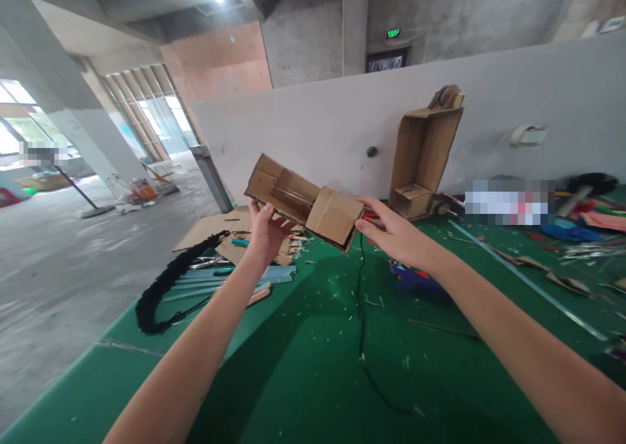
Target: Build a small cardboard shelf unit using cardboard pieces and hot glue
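Note:
A long open cardboard box (337, 216) is held up, tilted, above the green table (313, 359). A cardboard flap covers its right part, and clear strands run across the open left part. My left hand (267, 232) grips the lower edge near the left end, its thumb on the rim. The right end is held by my right hand (386, 232), thumb and fingers at the corner. A black cord (362, 300) hangs behind the box and runs down over the table.
A taller cardboard box (425, 157) with wheels stands against the grey partition (313, 124). Black fluffy trim (159, 294), blue glue sticks (195, 284) and cardboard scraps (210, 229) lie left. A dark blue object (420, 282) and mixed materials are on the right.

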Available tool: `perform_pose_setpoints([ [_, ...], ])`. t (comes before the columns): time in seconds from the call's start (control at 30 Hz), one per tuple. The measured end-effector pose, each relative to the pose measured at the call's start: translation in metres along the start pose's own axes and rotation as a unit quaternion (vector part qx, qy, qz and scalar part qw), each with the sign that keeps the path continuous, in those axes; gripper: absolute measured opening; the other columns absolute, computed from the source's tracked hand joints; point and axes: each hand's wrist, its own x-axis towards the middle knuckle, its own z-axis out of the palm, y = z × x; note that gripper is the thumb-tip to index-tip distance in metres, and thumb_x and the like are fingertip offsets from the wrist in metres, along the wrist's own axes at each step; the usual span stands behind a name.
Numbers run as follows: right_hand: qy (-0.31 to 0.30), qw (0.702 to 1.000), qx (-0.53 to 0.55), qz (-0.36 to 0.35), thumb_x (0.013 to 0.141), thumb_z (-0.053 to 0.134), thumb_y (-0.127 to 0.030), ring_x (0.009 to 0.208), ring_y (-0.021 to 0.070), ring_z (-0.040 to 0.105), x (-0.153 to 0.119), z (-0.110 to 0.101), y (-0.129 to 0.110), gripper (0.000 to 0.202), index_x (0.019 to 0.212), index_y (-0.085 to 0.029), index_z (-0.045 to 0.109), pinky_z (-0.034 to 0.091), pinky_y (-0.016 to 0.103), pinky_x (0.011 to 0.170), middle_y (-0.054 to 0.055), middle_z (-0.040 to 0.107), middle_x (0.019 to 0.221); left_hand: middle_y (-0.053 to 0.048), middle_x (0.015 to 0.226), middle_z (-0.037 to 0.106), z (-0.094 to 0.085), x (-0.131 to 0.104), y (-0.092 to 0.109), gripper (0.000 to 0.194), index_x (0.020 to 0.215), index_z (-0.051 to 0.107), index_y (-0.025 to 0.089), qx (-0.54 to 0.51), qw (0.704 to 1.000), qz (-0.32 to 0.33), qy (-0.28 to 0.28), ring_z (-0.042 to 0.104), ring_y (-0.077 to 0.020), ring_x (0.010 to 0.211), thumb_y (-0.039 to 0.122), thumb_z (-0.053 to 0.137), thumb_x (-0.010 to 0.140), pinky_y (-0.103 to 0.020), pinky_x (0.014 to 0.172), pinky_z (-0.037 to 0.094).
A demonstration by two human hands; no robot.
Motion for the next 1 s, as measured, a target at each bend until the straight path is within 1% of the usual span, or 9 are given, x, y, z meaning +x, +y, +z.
perform_pose_setpoints([
  [0.13, 0.009, 1.0, -0.018, -0.003, 0.092, 0.044, -0.051, 0.126, 0.0283, 0.051, 0.0, 0.001, -0.003, 0.054, 0.14, -0.026, 0.039, 0.045, 0.051, 0.102, 0.011, 0.048, 0.143, 0.002, 0.114, 0.058, -0.001, 0.001, -0.001, 0.042, 0.102, 0.042, 0.033, -0.016, 1.0, -0.002, 0.003, 0.063, -0.0157, 0.087, 0.043, 0.066, 0.069, -0.027, 0.068, 0.052],
  [0.33, -0.016, 0.999, -0.036, -0.002, 0.092, 0.045, -0.046, 0.128, 0.0279, 0.048, -0.002, -0.002, -0.006, 0.051, 0.14, -0.03, 0.041, 0.042, 0.049, 0.105, 0.007, 0.047, 0.144, 0.003, 0.112, 0.058, -0.005, 0.001, -0.003, 0.044, 0.106, 0.042, 0.037, -0.005, 1.0, 0.015, -0.002, 0.062, -0.0145, 0.086, 0.042, 0.067, 0.07, -0.027, 0.069, 0.051],
  [0.43, -0.01, 1.0, -0.029, 0.0, 0.091, 0.046, -0.046, 0.128, 0.0279, 0.048, -0.002, -0.002, -0.004, 0.051, 0.139, -0.031, 0.041, 0.041, 0.05, 0.106, 0.006, 0.046, 0.144, 0.005, 0.112, 0.058, -0.004, 0.0, -0.004, 0.044, 0.107, 0.042, 0.039, 0.001, 1.0, 0.029, 0.0, 0.062, -0.0132, 0.085, 0.04, 0.067, 0.07, -0.027, 0.071, 0.051],
  [0.57, 0.006, 1.0, -0.018, -0.009, 0.09, 0.049, -0.045, 0.128, 0.0269, 0.048, 0.0, 0.001, 0.003, 0.053, 0.14, -0.03, 0.04, 0.039, 0.049, 0.108, 0.006, 0.047, 0.144, 0.003, 0.112, 0.059, -0.002, 0.0, -0.005, 0.056, 0.115, 0.04, 0.042, 0.031, 0.998, 0.056, 0.009, 0.061, -0.0158, 0.094, 0.042, 0.069, 0.068, -0.027, 0.073, 0.052],
  [0.63, 0.01, 1.0, -0.006, -0.015, 0.09, 0.048, -0.044, 0.126, 0.0265, 0.049, 0.001, 0.002, 0.006, 0.053, 0.14, -0.029, 0.04, 0.04, 0.049, 0.107, 0.006, 0.048, 0.142, 0.002, 0.114, 0.059, -0.002, 0.0, -0.005, 0.062, 0.12, 0.038, 0.043, 0.035, 0.997, 0.073, 0.004, 0.06, -0.0167, 0.099, 0.042, 0.071, 0.067, -0.027, 0.074, 0.052],
  [0.77, 0.016, 1.0, 0.015, -0.014, 0.09, 0.048, -0.044, 0.126, 0.0267, 0.05, 0.002, 0.0, 0.008, 0.054, 0.141, -0.031, 0.038, 0.044, 0.05, 0.104, 0.005, 0.047, 0.143, 0.003, 0.112, 0.06, -0.001, -0.001, -0.004, 0.067, 0.123, 0.037, 0.046, 0.032, 0.995, 0.097, -0.006, 0.061, -0.0156, 0.1, 0.039, 0.074, 0.067, -0.025, 0.074, 0.052],
  [0.87, 0.02, 1.0, 0.008, -0.019, 0.091, 0.047, -0.046, 0.126, 0.0264, 0.05, 0.001, 0.0, 0.008, 0.056, 0.143, -0.032, 0.034, 0.045, 0.049, 0.103, 0.005, 0.044, 0.146, 0.0, 0.114, 0.061, 0.0, -0.002, -0.003, 0.075, 0.129, 0.033, 0.046, 0.043, 0.993, 0.111, -0.009, 0.059, -0.0186, 0.107, 0.04, 0.075, 0.067, -0.028, 0.077, 0.053],
  [0.93, 0.025, 0.999, 0.0, -0.025, 0.091, 0.047, -0.047, 0.129, 0.0261, 0.047, 0.0, 0.0, 0.008, 0.057, 0.144, -0.031, 0.033, 0.043, 0.049, 0.106, 0.005, 0.041, 0.148, 0.0, 0.116, 0.061, 0.001, -0.002, -0.002, 0.078, 0.13, 0.031, 0.046, 0.048, 0.992, 0.113, -0.007, 0.058, -0.0202, 0.11, 0.041, 0.075, 0.066, -0.029, 0.078, 0.053],
  [1.0, 0.037, 0.999, -0.007, -0.026, 0.091, 0.048, -0.047, 0.135, 0.026, 0.041, 0.001, 0.001, 0.007, 0.058, 0.144, -0.028, 0.033, 0.037, 0.048, 0.11, 0.007, 0.039, 0.15, 0.001, 0.118, 0.061, 0.001, -0.002, -0.002, 0.079, 0.13, 0.031, 0.048, 0.04, 0.993, 0.108, -0.005, 0.059, -0.0196, 0.109, 0.042, 0.075, 0.066, -0.029, 0.079, 0.053],
])
